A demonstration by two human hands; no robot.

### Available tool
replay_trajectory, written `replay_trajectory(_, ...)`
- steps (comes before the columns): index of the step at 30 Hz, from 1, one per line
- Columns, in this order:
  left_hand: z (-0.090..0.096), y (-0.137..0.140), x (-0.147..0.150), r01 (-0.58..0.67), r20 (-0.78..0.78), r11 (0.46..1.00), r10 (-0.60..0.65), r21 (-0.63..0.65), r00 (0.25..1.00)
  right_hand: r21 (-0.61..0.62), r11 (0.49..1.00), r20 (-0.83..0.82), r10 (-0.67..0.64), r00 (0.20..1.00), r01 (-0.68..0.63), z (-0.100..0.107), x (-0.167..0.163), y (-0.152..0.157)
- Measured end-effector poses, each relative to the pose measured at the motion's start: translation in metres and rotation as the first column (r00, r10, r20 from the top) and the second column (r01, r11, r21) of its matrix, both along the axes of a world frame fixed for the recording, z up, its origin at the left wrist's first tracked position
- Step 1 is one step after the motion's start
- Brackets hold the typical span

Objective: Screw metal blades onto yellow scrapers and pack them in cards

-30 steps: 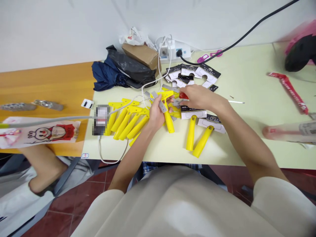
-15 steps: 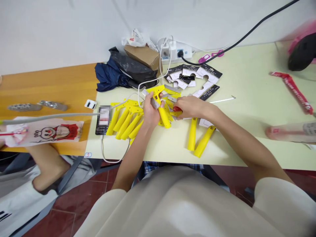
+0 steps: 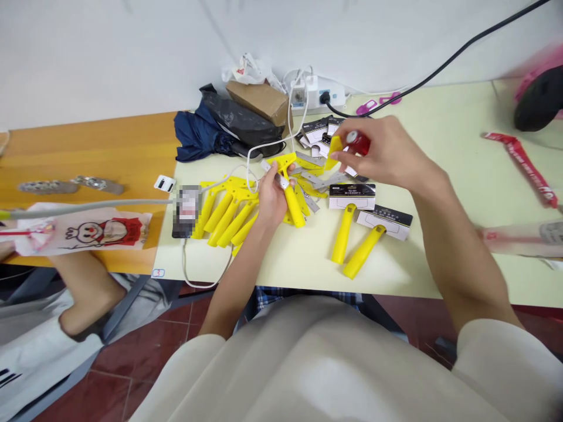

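My left hand (image 3: 271,200) is closed around a yellow scraper (image 3: 294,206), its head up and its handle slanting toward me. A grey metal blade (image 3: 271,173) is also in that hand, beside the scraper's neck. Raised to the right, my right hand (image 3: 387,149) pinches a small yellow plate (image 3: 333,152) between thumb and fingertips. A red-handled screwdriver (image 3: 359,142) is tucked in the same hand, its shaft hidden. Below lies a heap of yellow plates (image 3: 311,183) and grey blades (image 3: 317,202). Several yellow scrapers (image 3: 226,214) lie in a row at left.
Two yellow handles (image 3: 363,252) with black-and-white cards (image 3: 352,196) lie right. Behind are a cardboard box (image 3: 259,101), a dark blue umbrella (image 3: 200,132), a power strip (image 3: 336,94) and white cables. A phone (image 3: 186,211) lies left; another person's arm (image 3: 88,281) is beyond.
My right hand has risen from the heap, up and to the right, with a yellow plate and the screwdriver. My left hand has barely moved and still grips the scraper.
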State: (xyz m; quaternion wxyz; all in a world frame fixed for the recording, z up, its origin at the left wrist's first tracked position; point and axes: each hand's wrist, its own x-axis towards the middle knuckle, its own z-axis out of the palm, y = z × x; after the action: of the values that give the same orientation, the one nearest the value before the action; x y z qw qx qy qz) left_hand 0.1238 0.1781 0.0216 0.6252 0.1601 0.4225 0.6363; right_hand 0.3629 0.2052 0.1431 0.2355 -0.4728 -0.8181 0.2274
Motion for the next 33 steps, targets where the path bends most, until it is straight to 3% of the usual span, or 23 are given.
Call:
replay_trajectory(4, 0.0, -0.002, 0.004, 0.057, 0.001, 0.998, -0.057, 0.016, 0.998, 0.068, 0.989, -0.202, -0.113, 0.973, 0.129, 0.028, 0.006, -0.018)
replay_trajectory(8, 0.003, -0.004, 0.007, 0.066, -0.014, 0.998, -0.066, -0.008, 0.998, 0.053, 0.992, -0.393, -0.088, 0.915, 0.118, 0.043, 0.008, -0.029)
replay_trajectory(15, 0.009, -0.008, 0.011, 0.11, -0.078, 0.993, -0.107, 0.031, 0.991, 0.089, 0.981, -0.323, -0.133, 0.937, 0.17, 0.041, 0.008, -0.029)
replay_trajectory(19, 0.006, -0.01, 0.011, 0.126, -0.031, 0.989, -0.124, 0.071, 0.992, 0.093, 0.983, -0.277, -0.128, 0.952, 0.159, 0.041, 0.003, -0.03)
replay_trajectory(25, 0.004, -0.011, 0.014, 0.098, 0.053, 0.995, -0.099, 0.019, 0.994, -0.05, 0.977, -0.238, -0.214, 0.947, 0.208, 0.021, -0.013, -0.022)
replay_trajectory(30, 0.006, -0.015, 0.016, 0.151, -0.035, 0.987, -0.15, 0.054, 0.988, -0.114, 0.984, -0.296, -0.168, 0.94, 0.14, -0.011, -0.03, -0.011)
replay_trajectory(33, 0.005, -0.017, 0.017, 0.157, -0.054, 0.985, -0.153, 0.066, 0.987, -0.127, 0.981, -0.27, -0.177, 0.946, 0.147, -0.02, -0.036, -0.007)
